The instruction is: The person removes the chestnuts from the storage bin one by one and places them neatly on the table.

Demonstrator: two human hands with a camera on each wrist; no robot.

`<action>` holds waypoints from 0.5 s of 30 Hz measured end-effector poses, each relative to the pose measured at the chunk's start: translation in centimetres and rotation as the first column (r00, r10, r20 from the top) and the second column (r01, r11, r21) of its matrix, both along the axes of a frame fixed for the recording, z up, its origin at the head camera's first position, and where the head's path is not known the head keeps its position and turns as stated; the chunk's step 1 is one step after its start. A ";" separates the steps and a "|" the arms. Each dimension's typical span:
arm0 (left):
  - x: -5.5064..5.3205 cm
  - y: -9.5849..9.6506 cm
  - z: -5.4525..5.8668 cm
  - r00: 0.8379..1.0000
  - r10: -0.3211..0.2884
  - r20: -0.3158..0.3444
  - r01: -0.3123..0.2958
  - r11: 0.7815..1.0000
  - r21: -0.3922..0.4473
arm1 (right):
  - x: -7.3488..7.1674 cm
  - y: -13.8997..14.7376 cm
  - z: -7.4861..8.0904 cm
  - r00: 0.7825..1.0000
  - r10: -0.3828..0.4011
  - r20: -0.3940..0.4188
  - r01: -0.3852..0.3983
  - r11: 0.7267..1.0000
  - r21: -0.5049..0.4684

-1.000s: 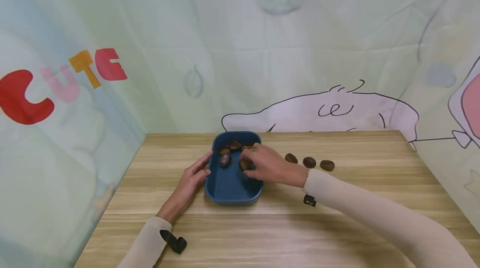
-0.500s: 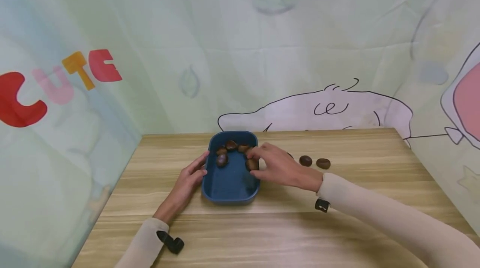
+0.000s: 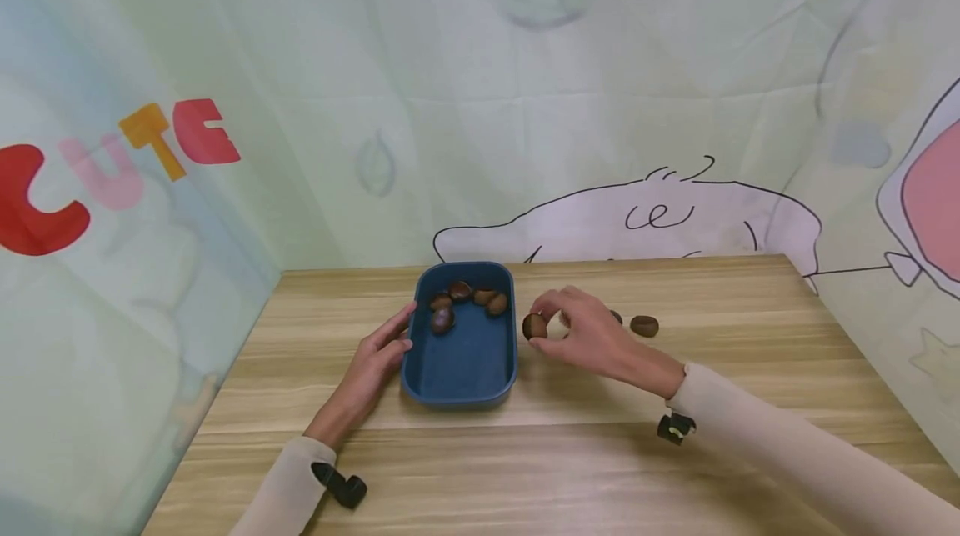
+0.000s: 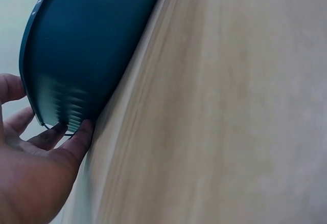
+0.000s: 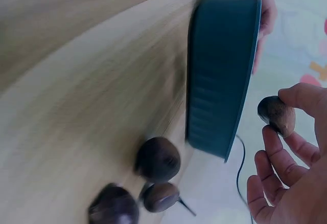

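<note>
A dark blue box [image 3: 459,369] stands on the table with several brown chestnuts [image 3: 442,319] gathered toward its far end. My left hand [image 3: 371,365] rests its fingers on the box's left side; in the left wrist view, fingertips and thumb [image 4: 82,134] touch the outer wall. Just right of the box, my right hand [image 3: 588,332] pinches one chestnut [image 3: 535,326] between thumb and fingers. The right wrist view shows this held chestnut [image 5: 277,115] clear of the box wall [image 5: 219,75].
On the table to the right lie three more chestnuts, the rightmost one [image 3: 645,326] in full view and the others partly behind my right hand. A printed curtain [image 3: 480,144] hangs behind the wooden table [image 3: 480,478].
My right hand has moved from inside the box out past its right rim, carrying a chestnut. My left hand has stayed at the box's left side.
</note>
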State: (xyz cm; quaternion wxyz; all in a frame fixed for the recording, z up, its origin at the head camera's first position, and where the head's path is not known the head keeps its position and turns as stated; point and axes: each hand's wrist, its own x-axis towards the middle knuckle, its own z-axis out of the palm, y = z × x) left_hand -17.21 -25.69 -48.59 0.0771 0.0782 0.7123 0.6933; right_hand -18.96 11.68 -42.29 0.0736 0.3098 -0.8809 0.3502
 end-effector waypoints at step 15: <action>0.1 0.0 0.0 1.000 0.003 0.002 -0.003 1.000 -0.006 | 1.1 5.4 -0.8 0.986 -0.125 0.108 0.136 0.985 -0.104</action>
